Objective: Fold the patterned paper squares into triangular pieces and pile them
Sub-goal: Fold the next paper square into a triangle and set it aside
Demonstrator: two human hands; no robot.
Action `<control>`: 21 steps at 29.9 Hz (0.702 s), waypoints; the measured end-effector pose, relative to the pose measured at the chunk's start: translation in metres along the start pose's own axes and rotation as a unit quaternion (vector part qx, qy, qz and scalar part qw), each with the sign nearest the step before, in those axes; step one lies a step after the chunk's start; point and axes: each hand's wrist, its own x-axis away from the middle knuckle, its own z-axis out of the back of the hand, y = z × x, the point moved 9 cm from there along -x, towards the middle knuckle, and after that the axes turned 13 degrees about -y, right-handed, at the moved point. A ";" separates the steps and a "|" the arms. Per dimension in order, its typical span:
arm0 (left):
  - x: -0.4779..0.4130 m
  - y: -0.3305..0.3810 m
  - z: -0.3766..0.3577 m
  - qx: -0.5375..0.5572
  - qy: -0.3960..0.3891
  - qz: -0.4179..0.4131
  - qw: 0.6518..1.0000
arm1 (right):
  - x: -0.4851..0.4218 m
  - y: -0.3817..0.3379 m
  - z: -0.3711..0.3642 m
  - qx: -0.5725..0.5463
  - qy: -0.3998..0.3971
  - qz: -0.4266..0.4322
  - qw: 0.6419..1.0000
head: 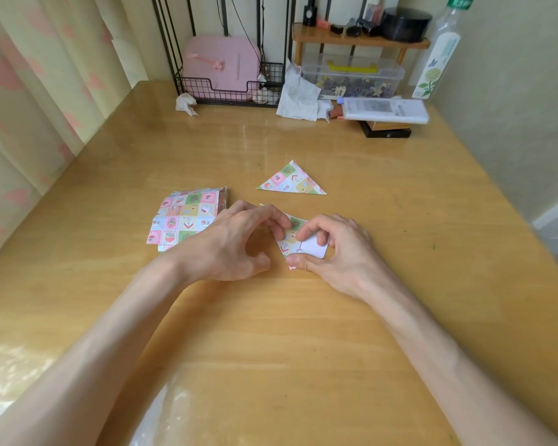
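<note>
Currently left hand (pixel 239 239) seemingly grips the square (pixel 291 235); right hand (pixel 339 249) pinches its flap; corners should meet exactly before creasing.

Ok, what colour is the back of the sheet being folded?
Plain white, seen on the sheet by the right hand, head view.

We hold a half-folded sheet (pixel 290 237) on the table (pixel 303 333), our left hand (pixel 236 243) gripping its upper part and our right hand (pixel 339 249) pinching its white flap. A folded triangle (pixel 292 181) lies just beyond, and a stack of patterned squares (pixel 184 217) sits beside our left hand.
</note>
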 end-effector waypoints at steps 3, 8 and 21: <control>0.000 -0.001 0.000 0.000 -0.001 -0.001 1.000 | 0.000 0.001 0.001 -0.024 0.002 0.014 1.000; -0.001 -0.001 -0.001 -0.001 0.014 -0.008 1.000 | 0.005 0.001 0.002 -0.040 0.019 0.028 0.999; -0.005 0.001 -0.002 -0.014 0.058 -0.001 0.998 | 0.005 0.004 0.009 -0.034 0.048 0.044 0.997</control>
